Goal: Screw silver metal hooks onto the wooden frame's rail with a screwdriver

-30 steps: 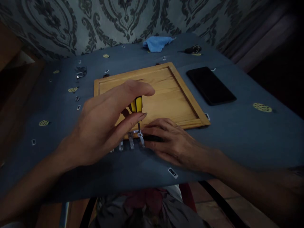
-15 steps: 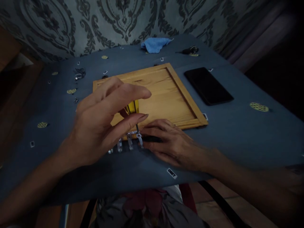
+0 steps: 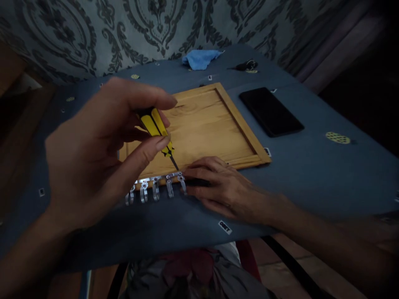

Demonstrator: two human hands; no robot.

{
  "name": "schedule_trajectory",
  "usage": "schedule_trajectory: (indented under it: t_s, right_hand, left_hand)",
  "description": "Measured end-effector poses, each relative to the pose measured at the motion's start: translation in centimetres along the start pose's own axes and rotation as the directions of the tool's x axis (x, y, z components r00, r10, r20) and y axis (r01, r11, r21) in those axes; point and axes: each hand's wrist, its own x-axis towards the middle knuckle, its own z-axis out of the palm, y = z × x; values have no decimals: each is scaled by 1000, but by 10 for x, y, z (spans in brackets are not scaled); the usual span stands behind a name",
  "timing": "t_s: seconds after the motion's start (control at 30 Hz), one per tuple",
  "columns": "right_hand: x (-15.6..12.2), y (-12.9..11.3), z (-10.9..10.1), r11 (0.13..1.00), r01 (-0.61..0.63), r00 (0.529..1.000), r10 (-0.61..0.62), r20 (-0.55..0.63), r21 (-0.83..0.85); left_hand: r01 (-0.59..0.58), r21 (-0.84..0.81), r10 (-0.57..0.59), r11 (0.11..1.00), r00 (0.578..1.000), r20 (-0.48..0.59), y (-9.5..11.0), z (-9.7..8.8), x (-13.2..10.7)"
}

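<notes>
My left hand (image 3: pixel 99 149) pinches the handle of a yellow and black screwdriver (image 3: pixel 155 124) between thumb and fingers. The screwdriver tilts, its thin shaft reaching down to the right end of a metal hook rail (image 3: pixel 162 178); whether the tip touches the screw there I cannot tell. Several silver hooks hang from the rail along the near edge of a framed wooden board (image 3: pixel 202 124). My right hand (image 3: pixel 226 187) grips this near edge beside the rail's end, fingers bent over it. Something dark shows between those fingers, its kind unclear.
A black phone (image 3: pixel 270 111) lies right of the board. At the back are a blue cloth (image 3: pixel 201 59) and a dark object with a cord (image 3: pixel 246 65). The patterned blue tablecloth (image 3: pixel 311 178) covers the table, whose near edge drops toward my lap.
My left hand has moved left and up, tilting the screwdriver from nearly upright to leaning left. More of the hook rail now shows. My right hand stays in place.
</notes>
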Motion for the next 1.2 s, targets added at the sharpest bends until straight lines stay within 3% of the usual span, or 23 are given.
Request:
schedule_trajectory:
  t_s: [0.17,0.33,0.87,1.07,1.2]
  right_hand:
    - [-1,0,1,1000,11,1000,-12,-18,-20]
    - [0,-1,0,1000,8,1000,-8,-18,-13]
    - [-1,0,1,1000,8,1000,-8,-12,-3]
    - [0,0,0,1000,2,1000,-2,-2,-6]
    - [0,-1,-1,1000,12,1000,-13,-7,-14]
  left_hand:
    - [-154,-3,154,988,988,-11,-10,10,-1]
    - [-141,-72,142,987,990,15,-13,13,-2]
    - [-136,-57,135,989,991,-13,-13,15,-3]
    - [-173,21,173,985,985,12,-10,15,-2]
    - [-245,180,241,953,969,49,-11,14,0]
